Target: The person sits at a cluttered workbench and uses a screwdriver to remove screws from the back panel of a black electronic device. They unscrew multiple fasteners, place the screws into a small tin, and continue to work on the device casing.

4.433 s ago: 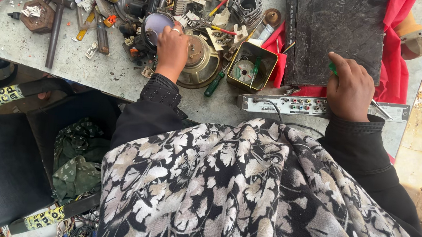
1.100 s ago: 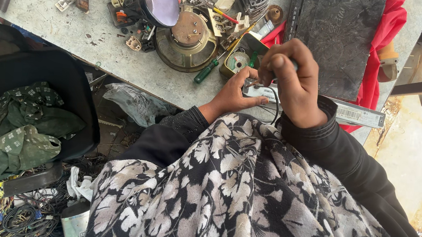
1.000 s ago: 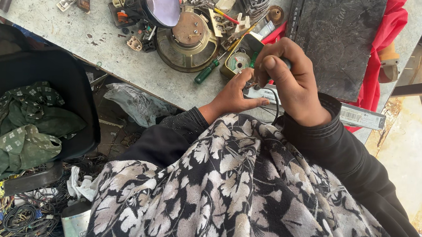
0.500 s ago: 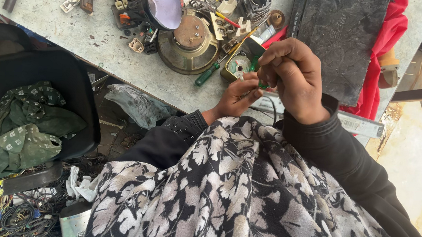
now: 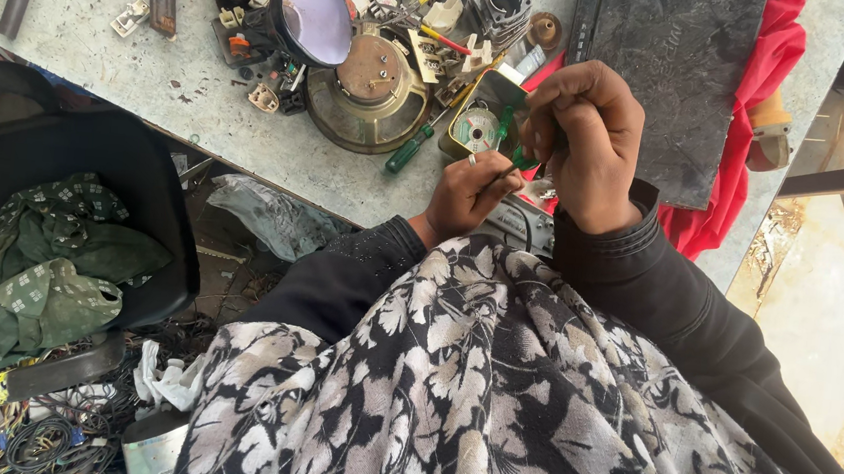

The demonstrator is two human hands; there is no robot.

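Grey and scuffed, the worktop (image 5: 105, 52) runs across the top of the view, its near edge slanting down toward the right, where both hands meet just over that edge. One right hand (image 5: 590, 145) is curled nearly into a fist, fingers pinched around a thin green-handled tool (image 5: 522, 159) of which only a short stretch shows between the knuckles; its tip is hidden. One left hand (image 5: 471, 193), with a ring on one finger, is folded loosely, fingertips pressed to something small that I cannot make out beneath the tool. Under both hands a grey metal device (image 5: 523, 225) lies at the worktop's near edge, mostly covered by wrists and the floral cloth (image 5: 488, 413) in the lap, so its full shape is unreadable.

Beyond the hands, one small open box (image 5: 481, 121) holds a round disc, and one green-handled screwdriver (image 5: 411, 148) lies beside it. One bare speaker (image 5: 368, 97) sits magnet-up toward the middle, with one round mirror (image 5: 314, 18) leaning behind it. Clutter along the far edge is cut off by the frame and too jumbled to count. One dark flat slab (image 5: 675, 76) rests toward the right corner on one red cloth (image 5: 751, 143). Below the left edge, one black bin (image 5: 146, 175) holds green fabric (image 5: 48, 268), and tangled cables (image 5: 45, 433) lie at the bottom corner
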